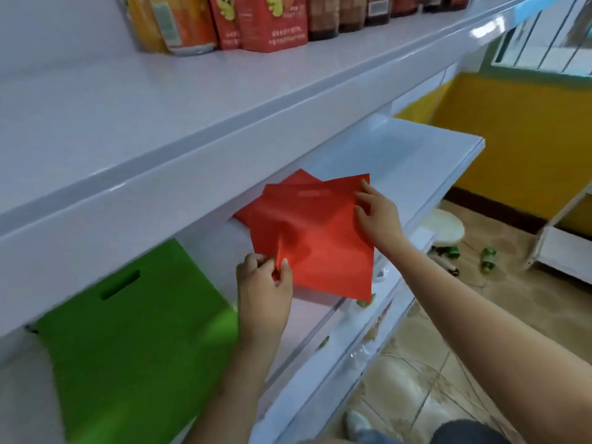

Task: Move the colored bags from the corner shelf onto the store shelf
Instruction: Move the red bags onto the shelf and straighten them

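A flat red bag (317, 232) with a handle slot lies on the white store shelf (400, 161), overlapping another red bag (298, 179) beneath it. My left hand (264, 290) pinches the top red bag at its near left corner, bunching the fabric. My right hand (378, 216) presses spread fingers on the bag's right edge near its far corner. A green bag (137, 341) with a handle slot lies flat to the left on the same shelf level.
The shelf above (160, 100) carries red pouches (272, 24), an orange can (179, 24) and dark jars. Below, shelf edges hold small wrapped items. On the tiled floor at right stand a round white stool (443, 227), green bottles (488, 259) and another white rack (567, 248).
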A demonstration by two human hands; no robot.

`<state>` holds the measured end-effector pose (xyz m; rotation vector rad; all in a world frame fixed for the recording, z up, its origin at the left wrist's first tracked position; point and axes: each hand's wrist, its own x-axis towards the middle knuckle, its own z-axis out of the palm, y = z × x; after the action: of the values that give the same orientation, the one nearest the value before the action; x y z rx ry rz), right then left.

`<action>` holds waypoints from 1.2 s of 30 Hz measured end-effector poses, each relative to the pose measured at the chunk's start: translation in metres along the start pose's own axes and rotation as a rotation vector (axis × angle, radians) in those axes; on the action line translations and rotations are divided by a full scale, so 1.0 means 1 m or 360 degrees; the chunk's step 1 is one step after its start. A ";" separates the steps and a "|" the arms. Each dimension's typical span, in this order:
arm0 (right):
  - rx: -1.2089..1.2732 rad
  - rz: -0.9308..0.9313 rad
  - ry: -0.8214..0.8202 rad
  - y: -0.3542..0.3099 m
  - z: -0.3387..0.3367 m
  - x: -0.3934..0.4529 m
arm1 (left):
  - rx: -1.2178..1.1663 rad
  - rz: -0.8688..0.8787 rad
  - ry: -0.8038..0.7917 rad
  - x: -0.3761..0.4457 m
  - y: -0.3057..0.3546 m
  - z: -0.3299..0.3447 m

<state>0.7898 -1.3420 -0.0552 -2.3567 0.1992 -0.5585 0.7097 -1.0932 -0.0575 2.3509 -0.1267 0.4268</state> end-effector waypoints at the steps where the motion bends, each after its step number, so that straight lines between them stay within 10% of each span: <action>1: -0.0024 -0.0079 -0.0071 0.006 0.003 0.018 | 0.0054 -0.0015 0.0044 0.004 0.004 0.008; 14: -0.0209 -0.0890 -0.0875 0.039 0.099 0.179 | 0.0490 0.0002 -0.0165 -0.006 0.018 0.076; 30: -0.0646 -0.0255 -0.0704 0.019 0.107 0.173 | 0.0394 -0.0387 -0.0520 0.011 0.031 0.103; 36: -0.0374 -0.0557 -0.0607 -0.060 0.112 0.125 | 0.0474 -0.0366 -0.0507 0.011 0.030 0.080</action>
<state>0.9511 -1.2667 -0.0471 -2.6935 -0.3445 -0.2424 0.7347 -1.1699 -0.0882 2.6742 0.0638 -0.0480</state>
